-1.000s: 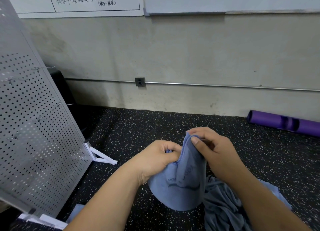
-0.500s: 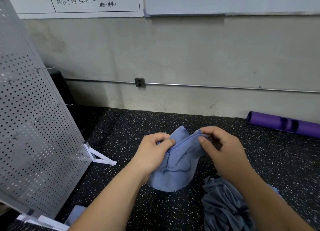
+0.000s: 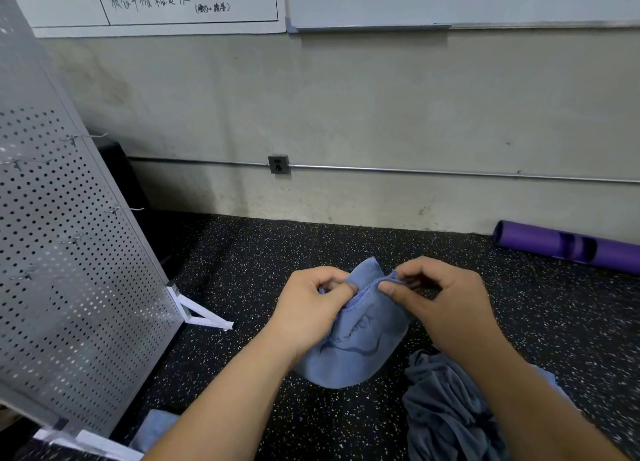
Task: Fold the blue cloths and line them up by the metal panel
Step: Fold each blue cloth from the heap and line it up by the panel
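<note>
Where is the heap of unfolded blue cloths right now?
In the head view, the crumpled heap of blue-grey cloths lies on the speckled black floor at lower right, just right of the lifted light blue cloth.

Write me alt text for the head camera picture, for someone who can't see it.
Two bare hands, left hand and right hand, pinch the top hem of a blue cloth over a speckled black floor. A crumpled cloth pile lies at the right, a perforated metal panel stands at the left, and a purple roll lies by the wall.
</note>
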Available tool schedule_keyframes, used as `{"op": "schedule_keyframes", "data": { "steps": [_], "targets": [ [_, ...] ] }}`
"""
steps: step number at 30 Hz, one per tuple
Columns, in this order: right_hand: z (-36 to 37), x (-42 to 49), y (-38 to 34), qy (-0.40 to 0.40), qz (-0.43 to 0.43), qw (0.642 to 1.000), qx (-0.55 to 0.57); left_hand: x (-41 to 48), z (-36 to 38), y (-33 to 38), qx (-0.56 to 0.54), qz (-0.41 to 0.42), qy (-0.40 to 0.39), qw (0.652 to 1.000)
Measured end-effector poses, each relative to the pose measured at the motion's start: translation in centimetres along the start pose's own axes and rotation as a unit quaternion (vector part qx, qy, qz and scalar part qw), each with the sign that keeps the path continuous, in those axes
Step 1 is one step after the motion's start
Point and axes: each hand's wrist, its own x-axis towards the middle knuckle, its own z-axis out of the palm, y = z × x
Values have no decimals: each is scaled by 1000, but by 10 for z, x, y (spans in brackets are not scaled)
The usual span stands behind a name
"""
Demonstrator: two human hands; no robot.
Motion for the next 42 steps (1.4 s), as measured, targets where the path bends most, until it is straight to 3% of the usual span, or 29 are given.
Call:
{"op": "schedule_keyframes", "data": {
  "steps": [11,18,29,32,36,38,42],
  "targets": [
    [8,3,9,23,62,997,34,-4,6,0,-62,11,-86,994],
    [1,7,10,-97,82,981,146,-6,5,2,-51,34,-125,990],
    [2,7,13,-33,82,976,199,-4,0,0,-42,52,-126,990],
    [-3,8,14,-36,95,977,190,-3,-2,1,-11,74,-61,995],
    [-18,13,20,29,114,981,153,4,-22,2,20,71,152,986],
    [-29,16,27,80,124,979,144,12,-39,-4,-10,38,220,975],
    [-45,19,38,111,129,973,155,20,-61,-11,-71,21,226,971]
  ]
}}
